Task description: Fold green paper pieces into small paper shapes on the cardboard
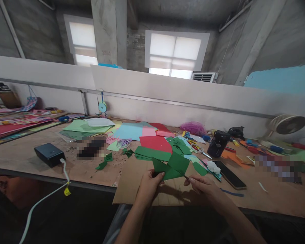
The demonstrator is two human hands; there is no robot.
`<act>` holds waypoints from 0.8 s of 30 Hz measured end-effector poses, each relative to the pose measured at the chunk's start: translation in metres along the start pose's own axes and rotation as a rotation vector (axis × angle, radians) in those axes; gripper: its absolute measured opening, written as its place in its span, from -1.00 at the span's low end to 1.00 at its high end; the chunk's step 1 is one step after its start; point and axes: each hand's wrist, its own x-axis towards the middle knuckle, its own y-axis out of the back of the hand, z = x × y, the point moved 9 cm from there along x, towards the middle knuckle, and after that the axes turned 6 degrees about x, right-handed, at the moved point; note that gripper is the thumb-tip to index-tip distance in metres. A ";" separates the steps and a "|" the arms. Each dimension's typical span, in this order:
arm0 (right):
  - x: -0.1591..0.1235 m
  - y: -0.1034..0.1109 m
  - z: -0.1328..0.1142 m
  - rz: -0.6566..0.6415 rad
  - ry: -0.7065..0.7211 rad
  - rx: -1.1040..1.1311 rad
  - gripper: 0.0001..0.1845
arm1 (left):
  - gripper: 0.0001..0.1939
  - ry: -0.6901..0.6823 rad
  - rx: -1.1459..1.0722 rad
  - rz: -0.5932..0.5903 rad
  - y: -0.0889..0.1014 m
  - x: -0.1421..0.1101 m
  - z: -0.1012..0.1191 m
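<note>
My left hand is closed on the lower left part of a green paper piece, its thumb lying on top. The paper has angled flaps and is held above a brown cardboard sheet. At the paper's lower right corner, my right hand pinches a thin dark thing whose tip meets the paper. Most of that thin thing is hidden by the fingers, so its kind does not show. Just behind my hands lies a stack of green paper strips.
A black phone and a dark bottle stand or lie to the right. Red paper and green scraps spread behind and left. At the left is a black box with a white cable; a fan is far right.
</note>
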 end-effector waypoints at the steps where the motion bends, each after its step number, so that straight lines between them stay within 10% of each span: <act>1: 0.000 0.000 0.002 -0.003 -0.006 0.004 -0.48 | -0.67 0.004 0.001 -0.001 0.000 0.000 0.000; 24: 0.002 0.001 0.001 0.021 0.020 -0.035 -0.50 | -0.65 -0.028 0.031 0.002 0.002 0.001 0.001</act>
